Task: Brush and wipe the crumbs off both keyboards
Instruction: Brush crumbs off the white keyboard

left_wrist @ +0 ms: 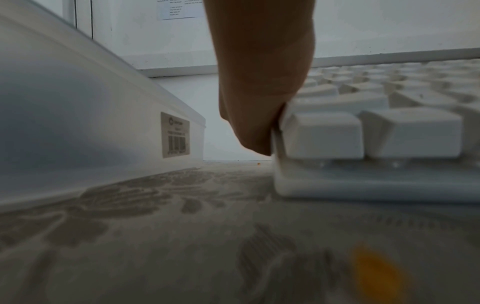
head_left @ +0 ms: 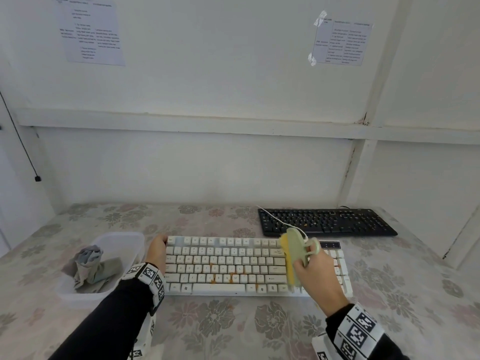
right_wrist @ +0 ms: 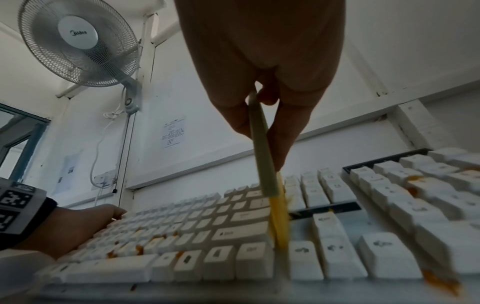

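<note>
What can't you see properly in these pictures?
Head view: some white keyboard keys are covered by the brush and right hand.
Head view: print on the wall papers is too small to read; black keyboard crumbs are too tiny to count.
Left wrist view: tub contents are hidden by its frosted wall.
Right wrist view: brush bristles are blurred.

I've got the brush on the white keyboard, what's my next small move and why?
Probably drag the brush leftward along the lower rows of the white keyboard. Its yellow bristles sit at the right end of the main key block, while the orange crumbs lie further left in the bottom letter rows. The left hand holds the keyboard's left edge, so it should not slide.
</note>
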Available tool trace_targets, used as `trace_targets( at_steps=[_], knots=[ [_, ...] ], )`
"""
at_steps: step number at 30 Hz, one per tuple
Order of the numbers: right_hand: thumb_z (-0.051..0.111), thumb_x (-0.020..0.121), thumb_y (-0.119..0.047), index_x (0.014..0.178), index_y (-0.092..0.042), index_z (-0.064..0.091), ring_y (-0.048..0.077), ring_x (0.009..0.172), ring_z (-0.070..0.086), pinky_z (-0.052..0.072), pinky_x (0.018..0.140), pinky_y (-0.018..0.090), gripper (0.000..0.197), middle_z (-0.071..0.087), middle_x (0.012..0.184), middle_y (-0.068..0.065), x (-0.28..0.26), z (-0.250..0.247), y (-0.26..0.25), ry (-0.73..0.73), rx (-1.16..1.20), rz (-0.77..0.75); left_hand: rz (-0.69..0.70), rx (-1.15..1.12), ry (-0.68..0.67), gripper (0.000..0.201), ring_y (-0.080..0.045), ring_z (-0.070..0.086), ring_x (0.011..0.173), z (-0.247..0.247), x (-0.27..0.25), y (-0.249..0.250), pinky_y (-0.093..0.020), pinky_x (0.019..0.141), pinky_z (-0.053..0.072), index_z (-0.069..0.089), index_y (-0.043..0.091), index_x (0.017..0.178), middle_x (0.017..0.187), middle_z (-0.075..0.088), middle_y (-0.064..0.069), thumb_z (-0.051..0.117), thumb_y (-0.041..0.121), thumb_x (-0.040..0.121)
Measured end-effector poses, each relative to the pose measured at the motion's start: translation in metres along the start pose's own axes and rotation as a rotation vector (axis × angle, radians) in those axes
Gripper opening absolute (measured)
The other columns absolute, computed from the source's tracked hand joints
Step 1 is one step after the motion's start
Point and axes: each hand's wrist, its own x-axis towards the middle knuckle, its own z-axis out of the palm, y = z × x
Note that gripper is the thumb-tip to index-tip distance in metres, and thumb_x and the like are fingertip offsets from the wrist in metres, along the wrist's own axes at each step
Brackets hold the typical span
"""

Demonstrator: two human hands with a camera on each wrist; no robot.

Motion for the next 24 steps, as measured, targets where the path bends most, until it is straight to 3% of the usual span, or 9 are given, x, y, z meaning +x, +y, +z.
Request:
trace_targets(
  at_steps=[2,4,6,10,13,17,19,21,24],
  knots=[
    [0.054,0.082,-0.001,0.084,-0.014,0.041,0.006,0.041,0.04,0.037,0.039,0.015,0.019,0.047,0.053,-0.005,-0.007,-0.001,0.001,-0.067,-0.025,0.024,-0.002,-0.001,-0.02,0.038,-0.024,0.054,0.041,0.0,0.0,-0.001,-0.029,0.053,0.047,0.053,0.014,0.058,0.048,0.056,-0.009,0.036,0.026,0.09],
    [0.054,0.083,-0.003,0.065,-0.016,0.035,0.008,0.032,0.038,0.033,0.035,0.016,0.029,0.042,0.035,-0.008,-0.011,-0.006,0.0,-0.107,-0.056,0.046,-0.001,0.004,-0.02,0.036,-0.025,0.054,0.045,0.001,0.0,-0.001,-0.03,0.054,0.047,0.054,0.013,0.06,0.05,0.056,-0.009,0.036,0.026,0.089],
    [0.055,0.084,-0.004,0.059,-0.017,0.029,0.008,0.032,0.034,0.033,0.034,0.016,0.038,0.039,0.038,-0.008,-0.01,-0.012,-0.002,-0.098,-0.064,0.061,0.008,0.005,-0.01,0.036,-0.025,0.054,0.046,0.001,0.001,-0.001,-0.03,0.054,0.047,0.054,0.013,0.061,0.05,0.056,-0.009,0.036,0.026,0.089],
    [0.051,0.086,-0.001,0.079,-0.012,0.039,0.01,0.043,0.039,0.035,0.036,0.015,0.018,0.045,0.056,0.0,-0.002,-0.019,-0.006,0.053,0.048,-0.014,0.011,-0.009,-0.039,0.043,-0.02,0.053,0.034,0.001,0.004,-0.004,-0.024,0.045,0.047,0.053,0.013,0.055,0.041,0.054,-0.006,0.033,0.025,0.092],
    [0.051,0.088,0.0,0.082,-0.016,0.039,0.011,0.047,0.04,0.038,0.041,0.015,0.02,0.047,0.062,0.001,0.002,-0.014,-0.007,0.111,0.115,-0.087,0.026,-0.007,-0.032,0.043,-0.02,0.054,0.033,0.002,0.004,-0.004,-0.025,0.044,0.047,0.053,0.012,0.057,0.041,0.055,-0.006,0.032,0.024,0.092],
    [0.051,0.086,0.002,0.09,-0.011,0.041,0.009,0.048,0.04,0.04,0.046,0.013,0.017,0.045,0.064,0.001,0.0,-0.004,0.002,0.037,0.051,-0.068,0.035,-0.003,-0.021,0.043,-0.02,0.053,0.033,0.002,0.004,-0.004,-0.03,0.053,0.045,0.053,0.012,0.055,0.041,0.055,-0.007,0.034,0.025,0.091],
    [0.051,0.086,0.0,0.092,-0.012,0.04,0.005,0.043,0.041,0.038,0.042,0.014,0.017,0.045,0.061,-0.001,-0.005,-0.003,0.006,-0.065,0.003,-0.022,0.028,-0.009,-0.021,0.042,-0.02,0.053,0.033,0.001,0.004,-0.004,-0.03,0.053,0.045,0.053,0.013,0.055,0.041,0.054,-0.007,0.034,0.025,0.091],
    [0.052,0.086,-0.002,0.076,-0.013,0.039,0.004,0.034,0.041,0.033,0.036,0.016,0.019,0.041,0.054,-0.003,-0.008,-0.004,0.008,-0.128,-0.039,0.034,0.02,-0.008,-0.021,0.041,-0.021,0.053,0.034,0.001,0.004,-0.003,-0.031,0.054,0.045,0.053,0.013,0.057,0.042,0.055,-0.007,0.034,0.025,0.091],
    [0.053,0.085,-0.003,0.059,-0.018,0.029,0.007,0.029,0.035,0.029,0.034,0.017,0.039,0.034,0.047,-0.004,-0.007,-0.013,0.007,-0.11,-0.053,0.058,0.02,-0.01,-0.018,0.041,-0.021,0.052,0.035,0.001,0.003,-0.002,-0.03,0.054,0.045,0.052,0.013,0.058,0.042,0.054,-0.006,0.034,0.025,0.092]
  ],
)
